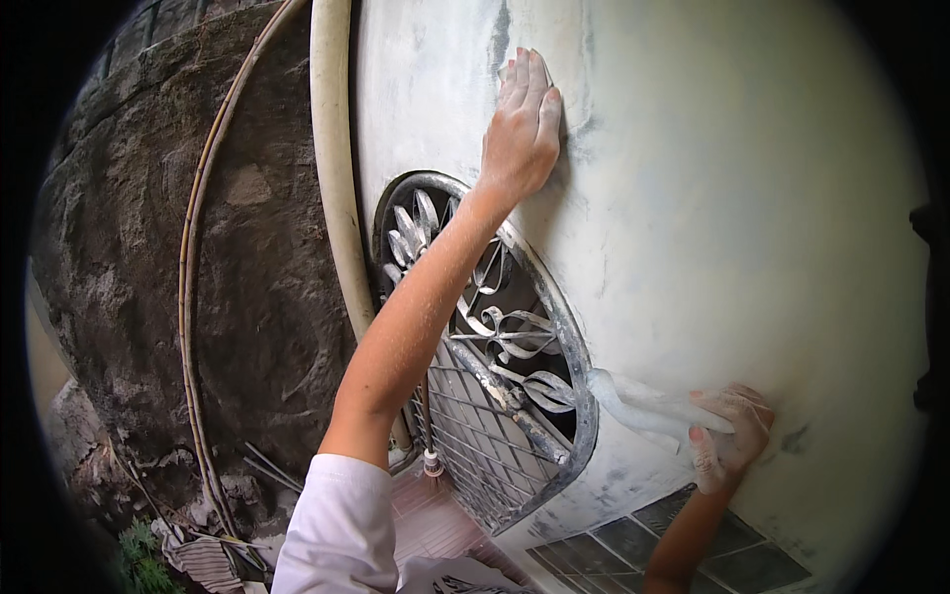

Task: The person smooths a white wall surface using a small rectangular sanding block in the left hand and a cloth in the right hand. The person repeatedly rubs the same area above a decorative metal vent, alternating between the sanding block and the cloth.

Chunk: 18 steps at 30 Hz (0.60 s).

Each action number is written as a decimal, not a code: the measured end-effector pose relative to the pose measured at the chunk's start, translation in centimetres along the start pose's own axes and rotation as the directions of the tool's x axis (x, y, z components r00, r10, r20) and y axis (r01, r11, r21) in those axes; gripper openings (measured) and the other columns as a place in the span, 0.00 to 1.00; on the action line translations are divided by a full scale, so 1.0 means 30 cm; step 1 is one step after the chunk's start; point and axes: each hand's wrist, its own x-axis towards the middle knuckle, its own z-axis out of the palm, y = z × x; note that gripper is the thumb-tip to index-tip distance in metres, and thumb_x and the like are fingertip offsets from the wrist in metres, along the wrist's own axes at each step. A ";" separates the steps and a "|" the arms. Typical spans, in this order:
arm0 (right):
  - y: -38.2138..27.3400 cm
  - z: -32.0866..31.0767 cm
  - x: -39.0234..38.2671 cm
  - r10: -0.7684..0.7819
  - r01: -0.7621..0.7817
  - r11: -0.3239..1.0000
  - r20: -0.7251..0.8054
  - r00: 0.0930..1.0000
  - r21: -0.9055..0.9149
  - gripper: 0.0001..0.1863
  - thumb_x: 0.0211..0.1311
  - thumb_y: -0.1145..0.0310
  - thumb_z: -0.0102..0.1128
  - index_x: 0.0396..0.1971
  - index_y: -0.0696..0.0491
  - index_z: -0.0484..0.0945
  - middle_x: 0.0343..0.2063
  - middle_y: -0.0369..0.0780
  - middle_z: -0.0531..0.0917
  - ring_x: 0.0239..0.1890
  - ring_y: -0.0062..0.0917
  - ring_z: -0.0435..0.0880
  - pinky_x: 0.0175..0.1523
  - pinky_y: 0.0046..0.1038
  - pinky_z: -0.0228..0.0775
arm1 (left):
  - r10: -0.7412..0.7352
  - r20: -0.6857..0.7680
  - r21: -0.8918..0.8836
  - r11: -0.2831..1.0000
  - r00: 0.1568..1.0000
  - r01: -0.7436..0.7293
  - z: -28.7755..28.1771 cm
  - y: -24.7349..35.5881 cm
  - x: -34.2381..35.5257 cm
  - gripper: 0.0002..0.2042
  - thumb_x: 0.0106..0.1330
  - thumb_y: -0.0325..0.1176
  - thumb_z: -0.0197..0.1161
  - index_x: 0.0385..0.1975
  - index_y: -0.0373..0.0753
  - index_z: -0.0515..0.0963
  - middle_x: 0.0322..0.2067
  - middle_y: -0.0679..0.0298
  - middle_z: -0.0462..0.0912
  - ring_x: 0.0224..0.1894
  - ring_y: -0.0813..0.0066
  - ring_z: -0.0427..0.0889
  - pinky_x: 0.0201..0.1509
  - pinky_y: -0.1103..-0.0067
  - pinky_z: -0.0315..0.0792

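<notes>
My left hand [524,134] lies high on the pale wall [693,218], fingers straight and together, pressing down a small thin sheet like sandpaper [547,72]. Only edges of that sheet show past the fingers. White dust coats the fingers and speckles the forearm. Lower right, my right hand [737,431] is closed, thumb and fingers around a crumpled, bluish-white folded thing [638,401] whose kind I cannot make out. It stretches left to the rim of an oval opening. White powder covers this hand as well.
Scrolled metalwork and bars [495,346] fill the opening below my left forearm. A cream pipe [336,168] runs down the wall's left edge. Left of it, a bamboo pole [188,287] stands before a rough dark wall [109,238]. Dark tiles [633,544] line the wall's bottom.
</notes>
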 end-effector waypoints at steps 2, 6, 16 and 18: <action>-0.008 -0.004 0.014 -0.011 0.011 1.000 0.028 1.000 0.014 0.16 0.45 0.65 0.62 0.33 0.61 0.82 0.31 0.45 0.86 0.32 0.36 0.81 0.48 0.36 0.71 | -0.052 -0.003 0.028 0.998 0.999 0.052 0.004 -0.019 0.046 0.26 0.75 0.36 0.41 0.68 0.27 0.55 0.69 0.40 0.55 0.73 0.44 0.50 0.75 0.66 0.47; -0.001 0.021 0.040 -0.007 0.006 1.000 0.020 1.000 0.023 0.15 0.48 0.72 0.61 0.36 0.63 0.82 0.34 0.48 0.87 0.33 0.38 0.85 0.45 0.32 0.75 | -0.163 0.071 -0.131 0.976 0.984 0.171 -0.070 0.024 -0.070 0.25 0.75 0.36 0.42 0.68 0.30 0.59 0.68 0.44 0.62 0.71 0.53 0.59 0.74 0.70 0.52; -0.078 0.080 -0.016 -0.006 0.020 0.997 -0.179 0.984 0.078 0.13 0.52 0.74 0.64 0.38 0.62 0.81 0.35 0.46 0.87 0.29 0.34 0.87 0.37 0.28 0.78 | -0.885 0.191 -0.620 0.226 0.424 0.751 -0.329 0.360 -0.992 0.31 0.76 0.34 0.47 0.73 0.37 0.41 0.63 0.46 0.66 0.60 0.55 0.75 0.49 0.63 0.84; -0.110 0.122 -0.064 0.011 0.006 0.990 -0.120 0.993 0.138 0.13 0.53 0.73 0.66 0.38 0.63 0.81 0.35 0.45 0.87 0.29 0.34 0.87 0.38 0.27 0.78 | -0.932 0.229 -0.651 0.068 0.280 0.756 -0.382 0.468 -1.134 0.34 0.74 0.31 0.50 0.73 0.39 0.38 0.62 0.45 0.67 0.56 0.54 0.78 0.41 0.67 0.87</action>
